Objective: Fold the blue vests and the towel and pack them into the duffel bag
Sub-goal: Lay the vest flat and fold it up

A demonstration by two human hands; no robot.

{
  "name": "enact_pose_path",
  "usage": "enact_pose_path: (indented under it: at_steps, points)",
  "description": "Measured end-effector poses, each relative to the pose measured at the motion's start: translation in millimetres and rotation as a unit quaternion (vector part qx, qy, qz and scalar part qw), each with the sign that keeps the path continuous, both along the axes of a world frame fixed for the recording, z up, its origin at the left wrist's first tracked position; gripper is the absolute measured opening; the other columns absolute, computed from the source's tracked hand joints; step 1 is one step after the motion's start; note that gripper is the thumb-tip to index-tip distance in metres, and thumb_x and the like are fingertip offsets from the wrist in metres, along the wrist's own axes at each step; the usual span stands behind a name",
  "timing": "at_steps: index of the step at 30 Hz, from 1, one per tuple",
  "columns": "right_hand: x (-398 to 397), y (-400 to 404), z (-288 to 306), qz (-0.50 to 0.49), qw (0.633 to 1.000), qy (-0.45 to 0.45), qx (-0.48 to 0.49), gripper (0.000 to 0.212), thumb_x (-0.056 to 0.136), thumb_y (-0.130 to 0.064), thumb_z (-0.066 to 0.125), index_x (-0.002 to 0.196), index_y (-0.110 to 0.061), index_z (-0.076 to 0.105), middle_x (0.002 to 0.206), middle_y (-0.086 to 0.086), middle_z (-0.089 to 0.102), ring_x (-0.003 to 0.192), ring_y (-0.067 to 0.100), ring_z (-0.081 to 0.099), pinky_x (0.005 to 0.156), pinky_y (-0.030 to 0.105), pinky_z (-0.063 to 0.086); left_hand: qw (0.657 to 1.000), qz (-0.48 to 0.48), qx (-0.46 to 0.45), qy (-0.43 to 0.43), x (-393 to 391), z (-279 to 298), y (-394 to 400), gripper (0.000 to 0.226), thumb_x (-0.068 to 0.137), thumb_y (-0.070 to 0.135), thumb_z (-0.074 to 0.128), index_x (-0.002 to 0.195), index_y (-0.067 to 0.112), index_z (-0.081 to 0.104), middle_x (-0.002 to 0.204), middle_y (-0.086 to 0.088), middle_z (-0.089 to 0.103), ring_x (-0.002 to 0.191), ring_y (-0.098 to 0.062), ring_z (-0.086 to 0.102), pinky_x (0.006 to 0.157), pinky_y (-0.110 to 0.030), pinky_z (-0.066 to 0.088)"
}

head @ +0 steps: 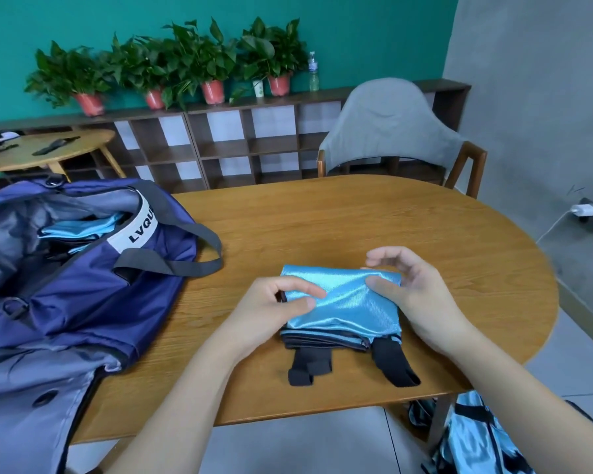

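Hands meet over a folded blue vest [343, 302] lying on the wooden table [356, 220], seen from a head-worn camera looking down. The left hand [274, 306] pinches the vest's left edge between thumb and curled fingers, so that grip is closed on the fabric. The right hand [408, 289] has its thumb pressed on the shiny cloth near the far right corner, while its fingers arch loosely above the far edge; whether they hold the fabric cannot be told. The vest sits directly between the two grips as a compact bundle, its long axis running from the person outward, with two black straps [353, 366] trailing from its near end toward the table's edge. The open duffel bag [83, 289], navy with a white band, lies well to the left of both grips, beyond the left hand, its mouth facing up and more blue fabric [83, 230] already visible inside. The left hand is the nearer one to the bag, so carrying the bundle over would likely mean a leftward sweep. More blue vests [476, 436] hang below the table to the right of the right grip, suggesting the packing is partway done.
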State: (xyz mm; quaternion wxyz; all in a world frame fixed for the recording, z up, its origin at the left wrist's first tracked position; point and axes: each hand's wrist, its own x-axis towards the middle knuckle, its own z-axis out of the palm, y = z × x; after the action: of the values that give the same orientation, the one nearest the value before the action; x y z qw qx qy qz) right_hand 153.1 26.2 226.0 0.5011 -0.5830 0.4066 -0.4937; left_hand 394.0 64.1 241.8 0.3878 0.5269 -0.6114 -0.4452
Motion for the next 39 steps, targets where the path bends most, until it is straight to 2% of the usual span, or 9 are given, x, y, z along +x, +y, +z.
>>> enact_pose_path:
  at_steps: [8,10,13,16,20,28,32,35,39]
  points:
    - [22.3,24.6,-5.0,0.003,0.998,0.061,0.006,0.004,0.092,-0.018,0.072,0.091,-0.014,0.07,0.1,-0.002,0.073,0.088,0.014,0.061,0.086,0.024,0.041,0.979,0.131,-0.156,-0.026,4.6,-15.5,13.9,0.035,0.1,0.007,0.056,0.103,0.036,0.076,0.118,0.015,0.066,0.116,0.007,0.053,0.091,-0.003,0.034]
    - [31.3,31.9,-4.4,0.009,0.999,0.051,0.014,0.005,0.09,-0.019,0.074,0.092,-0.015,0.073,0.102,0.001,0.074,0.081,0.026,0.058,0.081,0.025,0.042,0.974,0.146,-0.169,-0.032,10.7,-18.5,21.3,0.036,0.1,0.009,0.055,0.106,0.038,0.074,0.12,0.011,0.065,0.115,0.003,0.055,0.091,-0.005,0.035]
    - [47.0,42.2,0.1,0.006,0.999,0.026,0.025,0.01,0.087,-0.012,0.076,0.097,-0.013,0.074,0.096,-0.006,0.076,0.081,0.015,0.059,0.067,0.013,0.045,0.971,0.155,-0.173,-0.047,21.7,-18.8,38.2,0.032,0.098,0.015,0.061,0.112,0.042,0.07,0.122,0.012,0.062,0.116,0.003,0.055,0.094,-0.006,0.036]
    - [66.1,52.7,6.4,0.041,0.998,0.006,0.052,0.018,0.085,-0.008,0.077,0.102,-0.013,0.072,0.093,0.01,0.077,0.075,0.021,0.058,0.066,0.03,0.047,0.97,0.163,-0.174,-0.046,37.6,-16.3,60.8,0.035,0.093,0.017,0.069,0.119,0.04,0.066,0.127,0.014,0.06,0.124,0.003,0.052,0.102,-0.009,0.036]
    - [105.1,64.8,22.5,0.071,0.997,0.02,0.037,0.018,0.087,-0.008,0.075,0.103,-0.015,0.071,0.091,0.013,0.078,0.07,0.019,0.062,0.057,0.023,0.046,0.963,0.193,-0.177,-0.063,70.1,-5.3,93.5,0.043,0.091,0.017,0.069,0.124,0.043,0.06,0.13,0.015,0.056,0.127,0.004,0.047,0.099,-0.004,0.032]
    - [227.4,77.5,73.1,0.15,0.988,0.03,-0.018,0.018,0.087,-0.017,0.078,0.103,-0.025,0.074,0.096,0.001,0.078,0.077,0.016,0.071,0.069,0.026,0.051,0.903,0.365,-0.222,-0.046,184.9,40.9,135.9,0.034,0.085,0.025,0.079,0.112,0.043,0.069,0.116,0.016,0.064,0.11,-0.004,0.06,0.095,-0.025,0.048]
    - [295.4,58.5,93.8,0.135,0.985,0.086,-0.063,0.017,0.085,-0.028,0.08,0.102,-0.03,0.074,0.074,-0.008,0.062,0.056,0.009,0.045,0.054,0.019,0.036,0.882,0.419,-0.19,-0.101,247.3,63.4,127.6,0.026,0.087,0.035,0.076,0.11,0.042,0.066,0.114,0.015,0.063,0.104,0.003,0.057,0.088,-0.009,0.042]
    - [345.7,36.0,109.3,0.139,0.984,0.097,-0.056,0.021,0.09,-0.021,0.075,0.11,-0.019,0.072,0.106,-0.003,0.065,0.074,0.01,0.059,0.058,0.013,0.049,0.873,0.432,-0.159,-0.159,289.6,79.1,103.2,0.028,0.089,0.033,0.074,0.116,0.033,0.065,0.115,0.013,0.062,0.095,0.0,0.055,0.077,0.0,0.033]
    - [408.6,-6.0,112.6,0.164,0.981,0.098,0.048,0.023,0.093,-0.012,0.071,0.115,-0.007,0.069,0.102,0.006,0.058,0.081,0.016,0.057,0.06,0.037,0.062,0.887,0.42,-0.081,-0.174,338.2,88.9,58.4,0.032,0.092,0.028,0.072,0.122,0.019,0.065,0.09,0.0,0.063,0.066,-0.005,0.051,0.059,-0.005,0.038]
